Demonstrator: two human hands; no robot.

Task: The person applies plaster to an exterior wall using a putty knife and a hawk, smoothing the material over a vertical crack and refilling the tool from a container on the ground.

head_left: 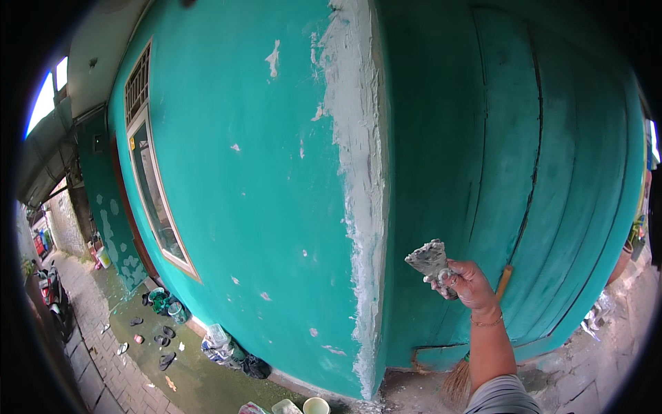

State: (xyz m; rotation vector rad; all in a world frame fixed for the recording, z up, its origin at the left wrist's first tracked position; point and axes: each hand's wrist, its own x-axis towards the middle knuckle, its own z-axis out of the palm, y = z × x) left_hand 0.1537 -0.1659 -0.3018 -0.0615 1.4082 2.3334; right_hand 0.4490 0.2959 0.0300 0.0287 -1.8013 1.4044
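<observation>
My right hand is raised before the darker side of the teal house, closed around a putty knife. Grey-white filler coats the blade, and some is smeared on my fingers. To the left of the blade, apart from it, runs the wall corner, covered from top to bottom by a rough strip of whitish filler. Small pale patches dot the teal wall beyond the strip. My left hand is out of the picture.
A broom leans behind my forearm. Low by the corner stand an off-white tub and other containers. Plastic bags and sandals lie along the left wall, below a framed window. A motorbike is parked far left.
</observation>
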